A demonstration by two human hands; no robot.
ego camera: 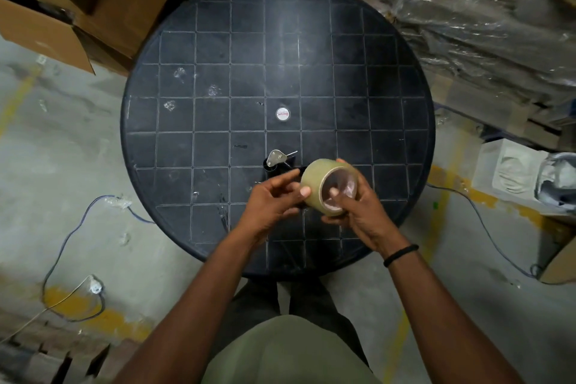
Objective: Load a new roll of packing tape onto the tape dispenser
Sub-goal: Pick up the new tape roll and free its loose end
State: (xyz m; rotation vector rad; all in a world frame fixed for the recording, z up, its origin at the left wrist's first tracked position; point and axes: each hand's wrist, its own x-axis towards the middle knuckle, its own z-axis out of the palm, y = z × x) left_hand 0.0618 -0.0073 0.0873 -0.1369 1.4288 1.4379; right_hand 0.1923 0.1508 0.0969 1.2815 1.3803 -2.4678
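A roll of tan packing tape (318, 178) is held above the near part of a round black table (218, 78). My right hand (358, 212) grips it, with fingers inside its core. My left hand (271, 199) touches the roll's outer face with its thumb and fingertips. The tape dispenser (277, 160), black with a silver metal plate, lies on the table just beyond my left hand and is partly hidden by both hands.
A small round white cap (282, 114) sits at the table's centre. Cardboard boxes (78, 3) stand at the back left, plastic-wrapped stacks (467, 9) at the back right. Cables (71, 243) run over the concrete floor on both sides.
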